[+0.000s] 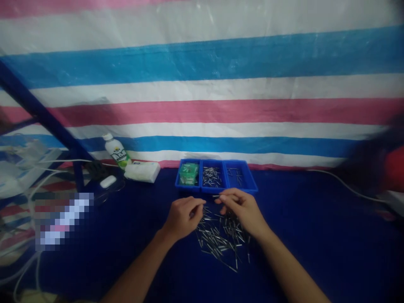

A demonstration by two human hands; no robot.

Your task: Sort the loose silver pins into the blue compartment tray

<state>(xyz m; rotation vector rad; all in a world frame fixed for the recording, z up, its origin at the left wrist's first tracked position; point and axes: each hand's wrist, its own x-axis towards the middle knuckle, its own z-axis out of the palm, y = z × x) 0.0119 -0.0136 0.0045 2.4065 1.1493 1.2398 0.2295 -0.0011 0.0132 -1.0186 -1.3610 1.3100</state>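
Note:
My right hand (241,207) pinches a thin metal pin (216,196) between thumb and fingertips, its end poking out to the left. Close by on the left, my left hand (184,215) is closed with thumb and forefinger together; whatever it may hold is too small to make out. Below and between both hands, a loose pile of thin metal pins (217,240) lies on the dark blue cloth (151,269). Just beyond the hands stands a blue three-compartment tray (224,176). Its middle section contains many short metal pins (212,176), and its right section only several (237,176).
Green-and-clear packets (188,173) fill the tray's left section. Further left are a tissue pack (142,171), a leaning bottle (116,151) and a white case (108,182). Cables (34,189) hang at far left. Striped sheeting (202,63) closes off the back.

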